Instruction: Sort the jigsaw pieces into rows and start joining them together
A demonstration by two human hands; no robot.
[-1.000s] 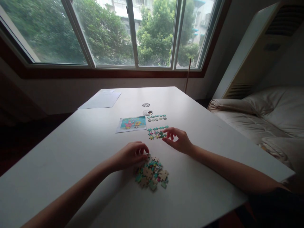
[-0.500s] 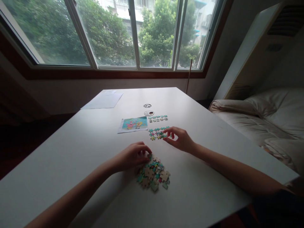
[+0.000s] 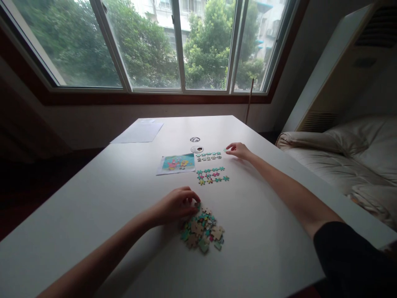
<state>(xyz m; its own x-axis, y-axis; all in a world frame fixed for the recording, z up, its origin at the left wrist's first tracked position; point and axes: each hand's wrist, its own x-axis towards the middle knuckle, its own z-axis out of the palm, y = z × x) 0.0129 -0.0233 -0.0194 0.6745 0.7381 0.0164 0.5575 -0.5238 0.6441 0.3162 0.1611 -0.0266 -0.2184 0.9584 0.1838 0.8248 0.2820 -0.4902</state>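
Observation:
A heap of jigsaw pieces (image 3: 203, 231), some with bare brown backs and others green or yellow, lies on the white table. At its far left edge my left hand (image 3: 181, 202) pinches a small green jigsaw piece (image 3: 197, 204). Farther out, my right hand (image 3: 238, 150) has its fingertips on another green jigsaw piece (image 3: 225, 150), at the right end of the far rows of pieces (image 3: 209, 156). Nearer rows of separate pieces (image 3: 212, 175) lie between the heap and those far rows. Left of the rows is a picture sheet (image 3: 177, 163) with colourful cartoon figures.
Two round black-and-white items (image 3: 194, 139) lie beyond the picture sheet. White paper (image 3: 138, 132) rests at the table's far left corner. A cushioned sofa (image 3: 338, 153) stands to the right, and a wide window (image 3: 155, 49) is behind the table.
My right hand has moved away from the nearer rows to the right end of the far rows, with a green jigsaw piece at its fingertips. My left hand stays by the heap.

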